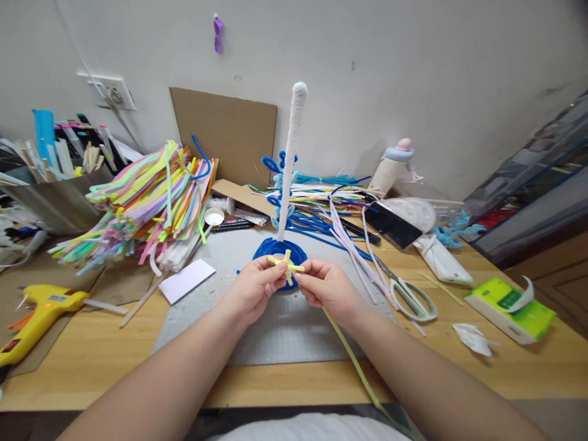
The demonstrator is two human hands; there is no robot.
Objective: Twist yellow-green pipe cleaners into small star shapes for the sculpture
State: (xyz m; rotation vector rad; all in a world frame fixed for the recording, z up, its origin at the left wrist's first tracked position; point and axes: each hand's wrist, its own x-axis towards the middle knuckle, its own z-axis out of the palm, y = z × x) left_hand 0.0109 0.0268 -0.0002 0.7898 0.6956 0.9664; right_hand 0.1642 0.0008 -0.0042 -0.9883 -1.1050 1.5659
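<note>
Between both hands is a small yellow star-like piece [288, 266] of fuzzy stems. My left hand [257, 286] pinches its left side, and my right hand [328, 288] pinches its right side. A long yellow-green stem [351, 355] trails from under my right hand down past the table's front edge. Just behind the fingers lies a blue coiled base [261, 248], partly hidden by the hands. A white wrapped post [294, 141] stands upright over it, with blue looped pieces [274, 201] beside the post.
A grey mat [193, 324] lies under the hands. Colourful stems [151, 196] and a yellow glue gun [41, 312] are on the left. To the right are scissors [413, 300], pale purple stems [351, 242], a phone [392, 225] and a green tissue pack [509, 309]. Cardboard [225, 131] leans against the wall.
</note>
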